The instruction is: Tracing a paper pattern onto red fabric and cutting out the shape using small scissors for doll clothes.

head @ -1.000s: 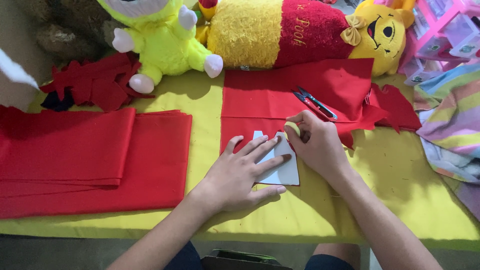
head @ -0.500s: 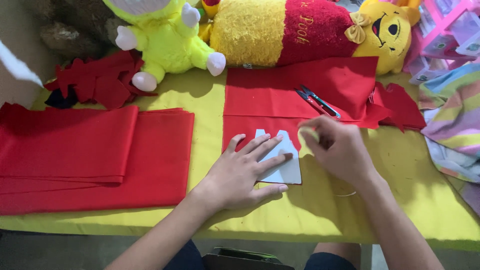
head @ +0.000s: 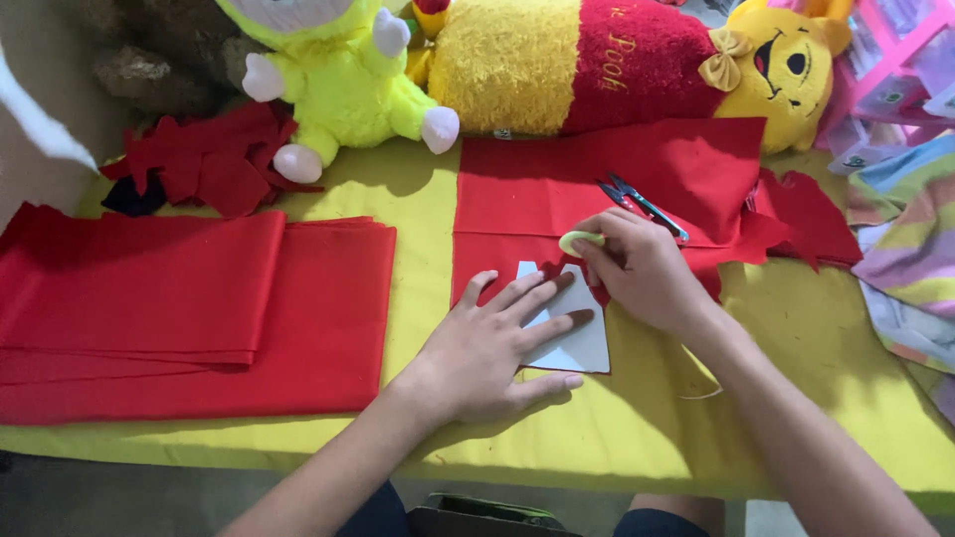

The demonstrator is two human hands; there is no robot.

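Note:
My left hand lies flat with fingers spread on a pale grey card template, pressing it onto a red cloth piece spread on the yellow table cover. My right hand pinches a small pale yellow-green chalk piece at the template's upper right edge. A small pair of thread snips rests on the red cloth just beyond my right hand.
A folded stack of red cloth lies at left, red scraps behind it. A yellow-green plush toy and a long yellow-and-red plush bear line the far edge. Striped cloth and a pink plastic rack sit at right.
My right hand with the chalk has shifted slightly along the template's top right edge. My left hand stays pressed on the template.

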